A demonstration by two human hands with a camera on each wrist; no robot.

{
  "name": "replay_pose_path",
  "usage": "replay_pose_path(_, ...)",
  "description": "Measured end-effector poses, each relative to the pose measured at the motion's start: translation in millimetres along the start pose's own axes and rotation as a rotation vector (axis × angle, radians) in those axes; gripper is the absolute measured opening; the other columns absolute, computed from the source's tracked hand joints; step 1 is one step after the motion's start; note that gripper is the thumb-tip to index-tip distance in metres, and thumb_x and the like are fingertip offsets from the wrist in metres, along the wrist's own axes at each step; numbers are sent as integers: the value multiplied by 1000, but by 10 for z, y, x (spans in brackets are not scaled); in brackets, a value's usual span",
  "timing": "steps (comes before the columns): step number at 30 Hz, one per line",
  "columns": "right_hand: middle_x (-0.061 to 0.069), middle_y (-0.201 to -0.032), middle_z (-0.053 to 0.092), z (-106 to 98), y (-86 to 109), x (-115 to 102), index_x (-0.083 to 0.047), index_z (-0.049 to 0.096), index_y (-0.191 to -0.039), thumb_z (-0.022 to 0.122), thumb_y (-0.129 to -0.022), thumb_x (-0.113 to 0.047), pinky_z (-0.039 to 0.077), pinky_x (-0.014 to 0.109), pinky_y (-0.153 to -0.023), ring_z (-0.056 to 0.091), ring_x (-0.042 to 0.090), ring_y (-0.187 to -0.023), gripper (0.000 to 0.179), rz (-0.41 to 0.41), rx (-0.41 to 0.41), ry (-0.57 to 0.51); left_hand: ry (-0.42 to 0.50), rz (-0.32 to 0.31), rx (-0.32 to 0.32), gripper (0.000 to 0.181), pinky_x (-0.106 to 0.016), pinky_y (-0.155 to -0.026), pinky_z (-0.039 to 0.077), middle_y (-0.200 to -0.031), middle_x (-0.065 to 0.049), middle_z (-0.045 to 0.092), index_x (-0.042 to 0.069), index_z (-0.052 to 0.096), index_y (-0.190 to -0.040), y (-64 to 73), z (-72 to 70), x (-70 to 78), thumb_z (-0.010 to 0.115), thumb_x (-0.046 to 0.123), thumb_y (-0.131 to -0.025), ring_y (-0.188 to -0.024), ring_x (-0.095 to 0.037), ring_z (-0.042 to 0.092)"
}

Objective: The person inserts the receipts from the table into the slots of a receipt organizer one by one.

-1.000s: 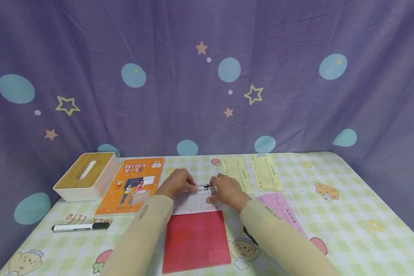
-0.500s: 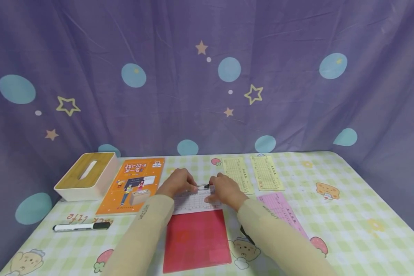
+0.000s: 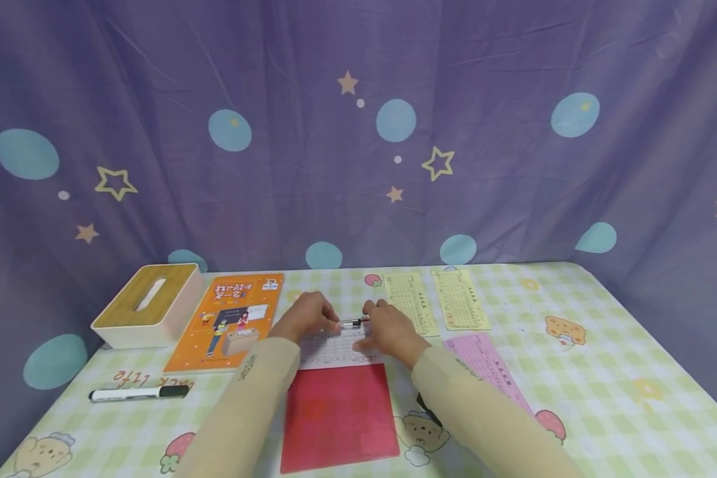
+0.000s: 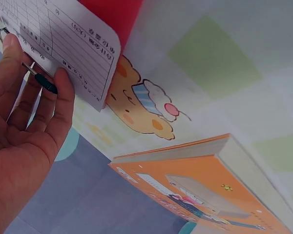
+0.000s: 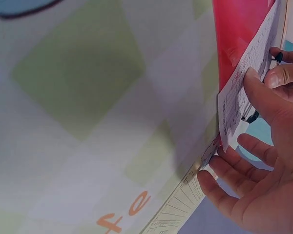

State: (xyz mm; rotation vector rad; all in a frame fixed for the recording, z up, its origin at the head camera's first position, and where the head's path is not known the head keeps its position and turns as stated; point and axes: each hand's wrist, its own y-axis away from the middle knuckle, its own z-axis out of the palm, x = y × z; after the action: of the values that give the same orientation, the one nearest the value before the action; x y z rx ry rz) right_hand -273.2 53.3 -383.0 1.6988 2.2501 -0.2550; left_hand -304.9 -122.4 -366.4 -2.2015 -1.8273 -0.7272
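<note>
Both hands pinch one black pen (image 3: 352,323) at opposite ends: the left hand (image 3: 306,317) curls its fingers round the left end, the right hand (image 3: 390,328) takes the red-tipped end between thumb and forefinger, so the pen lies level, just above the white sheet (image 3: 340,350). Such a two-ended hold suits pulling a cap apart or pushing it on, though the join itself is hidden by the fingers. In the left wrist view the left fingers (image 4: 48,105) wrap the thin barrel beside the sheet's rounded corner (image 4: 105,46); in the right wrist view the right thumb (image 5: 263,97) presses on the sheet's edge, probably to steady it. The sheet's near part overlaps the red pad (image 3: 339,415), which would give a firm base for writing. Left of the sheet lies an orange book (image 3: 227,320), and further left a wooden-topped tissue box (image 3: 149,304); a black-and-white marker (image 3: 137,393) lies near the front, left of the pad. Right of the sheet, two yellow slips (image 3: 435,301) lie side by side, and a pink slip (image 3: 490,369) sits nearer, all flat on the checked surface (image 3: 603,372).
</note>
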Motion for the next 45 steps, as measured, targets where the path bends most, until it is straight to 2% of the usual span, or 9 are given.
replay_pose_path(7,7,-104,58,-1,26,-2,-9,61,-124,88,-79,-37,52,41,-86,58,23,-87,60,-29,25,27,11,-16,10,17,-30,-78,53,-84,-2,73,4,81,-96,-2,40,-13,86,13,-83,-77,-15,58)
replay_pose_path(13,6,-97,57,21,60,21,-8,63,-108,88,-80,-39,52,42,-81,59,24,-86,49,-116,105,106,26,-25,25,17,-28,-75,52,-83,-1,73,4,81,-96,7,71,-40,86,13,-82,-76,-14,57)
replay_pose_path(23,2,-87,61,72,99,52,-9,69,-98,88,-81,-31,52,40,-77,59,20,-79,34,-213,170,101,39,21,61,15,-31,-75,52,-81,-1,73,3,80,-91,31,95,-46,87,12,-81,-74,-13,58)
replay_pose_path(28,-2,-84,71,104,107,51,-14,80,-93,86,-83,-22,52,38,-76,62,18,-78,14,-325,198,122,34,26,66,15,-29,-72,52,-80,-1,73,3,80,-90,31,94,-48,87,11,-80,-72,-12,58)
replay_pose_path(32,0,-86,72,98,132,55,-17,82,-97,85,-84,-17,52,37,-71,64,21,-79,13,-397,207,135,41,4,52,13,-27,-68,50,-80,-1,73,4,81,-89,20,64,-36,88,11,-80,-71,-13,56)
replay_pose_path(40,0,-84,65,94,128,64,-19,83,-99,82,-86,-15,49,33,-66,59,19,-76,14,-430,201,170,56,-1,13,13,-27,-71,49,-82,-3,74,3,81,-91,29,-7,-6,87,8,-80,-73,-15,55)
replay_pose_path(45,-1,-88,66,113,114,65,-19,83,-103,82,-87,-17,49,30,-69,57,16,-78,16,-381,171,151,63,-22,13,14,-28,-74,49,-81,-3,73,2,81,-92,33,-4,10,87,9,-81,-74,-15,55)
